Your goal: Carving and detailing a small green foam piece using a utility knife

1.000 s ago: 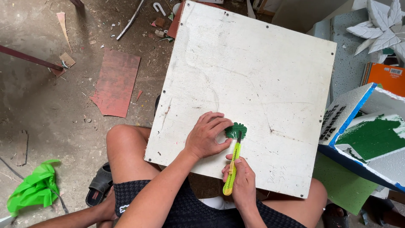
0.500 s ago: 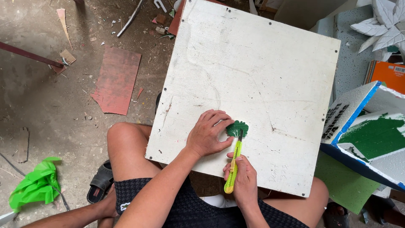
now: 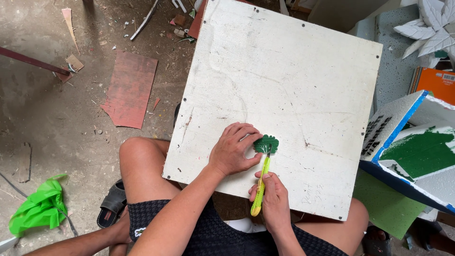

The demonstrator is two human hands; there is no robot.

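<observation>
A white board (image 3: 284, 76) rests across my knees. On its near part lies a small green leaf-shaped cut-out (image 3: 267, 143). My left hand (image 3: 232, 150) presses down on the cut-out's left side, fingers spread over it. My right hand (image 3: 274, 201) grips a yellow-green utility knife (image 3: 261, 185), its tip touching the cut-out's lower edge.
A green plastic bag (image 3: 40, 206) and a black sandal (image 3: 113, 204) lie on the dirt floor at left, with a reddish board scrap (image 3: 130, 87). White foam boards with green paint (image 3: 417, 151) and a green sheet (image 3: 386, 204) sit at right.
The view has shifted slightly. Both hands stay on the cut-out; the knife tip holds at its lower edge with almost no movement.
</observation>
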